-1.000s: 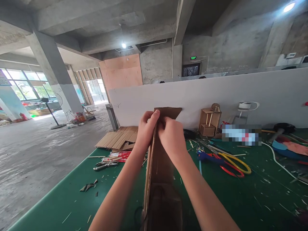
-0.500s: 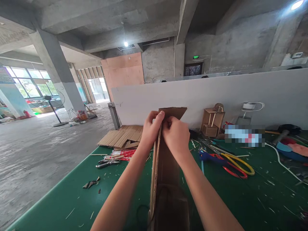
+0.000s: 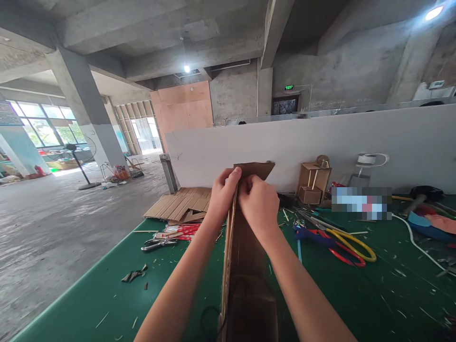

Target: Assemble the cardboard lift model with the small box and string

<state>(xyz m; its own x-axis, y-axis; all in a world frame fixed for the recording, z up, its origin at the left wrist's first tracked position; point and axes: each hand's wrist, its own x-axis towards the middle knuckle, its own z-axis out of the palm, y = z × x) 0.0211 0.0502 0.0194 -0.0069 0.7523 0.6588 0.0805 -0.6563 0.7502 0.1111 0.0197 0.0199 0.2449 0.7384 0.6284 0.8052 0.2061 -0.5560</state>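
Note:
A long folded cardboard piece [image 3: 249, 251] stands in front of me, its tall left edge running toward me and a flap at its far top. My left hand [image 3: 223, 187] is closed on the far end of that edge, thumb on top and fingers outside. Just to the right, my right hand [image 3: 260, 199] has its fingers curled against the inner face, close under the flap. My right fingertips are partly hidden, and I cannot make out anything small between them. A thin dark cord [image 3: 210, 320] loops beside the cardboard's near end.
On the green table [image 3: 89, 285] lie flat cardboard sheets [image 3: 178, 202], red-and-white packets [image 3: 181, 232] and metal pliers [image 3: 156, 243] at left. At right are yellow-handled scissors [image 3: 356, 244], red-and-blue-handled pliers [image 3: 320, 236] and a small cardboard model [image 3: 313, 183]. A white partition [image 3: 356, 135] stands behind.
Both hands keep their hold at the far end of the cardboard, with hardly any movement. The whole view has shifted very slightly.

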